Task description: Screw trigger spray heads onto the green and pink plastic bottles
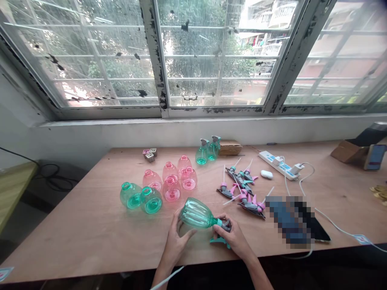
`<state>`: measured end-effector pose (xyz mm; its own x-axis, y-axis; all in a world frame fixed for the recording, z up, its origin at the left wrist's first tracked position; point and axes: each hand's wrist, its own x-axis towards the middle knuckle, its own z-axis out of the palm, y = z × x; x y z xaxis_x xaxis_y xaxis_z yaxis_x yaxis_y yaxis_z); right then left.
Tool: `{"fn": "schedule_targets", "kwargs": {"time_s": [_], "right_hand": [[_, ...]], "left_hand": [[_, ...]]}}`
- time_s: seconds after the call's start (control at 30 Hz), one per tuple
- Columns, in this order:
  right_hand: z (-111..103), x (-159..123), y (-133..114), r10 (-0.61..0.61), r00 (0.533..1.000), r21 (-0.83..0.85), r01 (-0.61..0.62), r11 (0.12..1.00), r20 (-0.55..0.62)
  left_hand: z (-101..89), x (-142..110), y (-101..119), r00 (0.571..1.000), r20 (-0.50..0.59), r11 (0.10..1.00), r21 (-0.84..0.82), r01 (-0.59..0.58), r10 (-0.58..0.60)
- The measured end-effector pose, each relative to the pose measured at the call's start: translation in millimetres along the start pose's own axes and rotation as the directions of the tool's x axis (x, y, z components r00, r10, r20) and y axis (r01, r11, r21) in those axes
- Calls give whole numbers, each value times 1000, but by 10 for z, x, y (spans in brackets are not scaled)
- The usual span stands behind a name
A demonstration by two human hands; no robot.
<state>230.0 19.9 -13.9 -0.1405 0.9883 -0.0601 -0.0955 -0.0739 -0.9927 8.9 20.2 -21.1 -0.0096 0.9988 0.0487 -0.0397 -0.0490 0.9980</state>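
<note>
A clear green spray bottle point(198, 212) lies tilted on its side between my hands, just above the table's near part. My left hand point(178, 235) cups its wide base, with the fingers behind and the thumb below. Around the grey trigger sprayer head point(226, 225) at the bottle's neck, the fingers of my right hand point(232, 237) are closed. The teal trigger point(220, 240) sticks out beneath that hand. Left of my hands stand two open green bottles point(151, 200), beside several open pink bottles point(171, 188). Loose sprayer heads point(252, 206) with thin tubes lie in a pile to the right.
Two green bottles with sprayers point(201, 155) stand at the back beside a cardboard box point(230, 147). A power strip point(279, 165), a white earbud case point(266, 174) and a blurred dark device point(290, 221) lie right. Small blocks point(149, 155) sit back left. A cable point(335, 228) crosses the right side.
</note>
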Motion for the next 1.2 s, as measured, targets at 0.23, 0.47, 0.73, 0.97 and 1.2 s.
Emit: {"fn": "schedule_targets", "kwargs": {"time_s": [0.23,0.47,0.73,0.97,1.2], "right_hand": [[-14,1,6,-12,1000,-11,12,1000,19],[-11,6,16,-20,1000,2,20,1000,14],[-17,15,52,-15,1000,5,15,1000,13],[-4,0,9,-23,1000,18,22,1000,15],[8,4,10,-22,1000,20,22,1000,-6]], "left_hand": [[13,14,-25,999,-40,1000,23,-16,17],[12,11,-33,999,-34,998,58,-26,28],[6,14,-18,999,-44,999,32,-18,19],[-4,5,-42,1000,-28,999,47,2,-1],[-15,15,-72,999,-28,997,77,-12,14]]}}
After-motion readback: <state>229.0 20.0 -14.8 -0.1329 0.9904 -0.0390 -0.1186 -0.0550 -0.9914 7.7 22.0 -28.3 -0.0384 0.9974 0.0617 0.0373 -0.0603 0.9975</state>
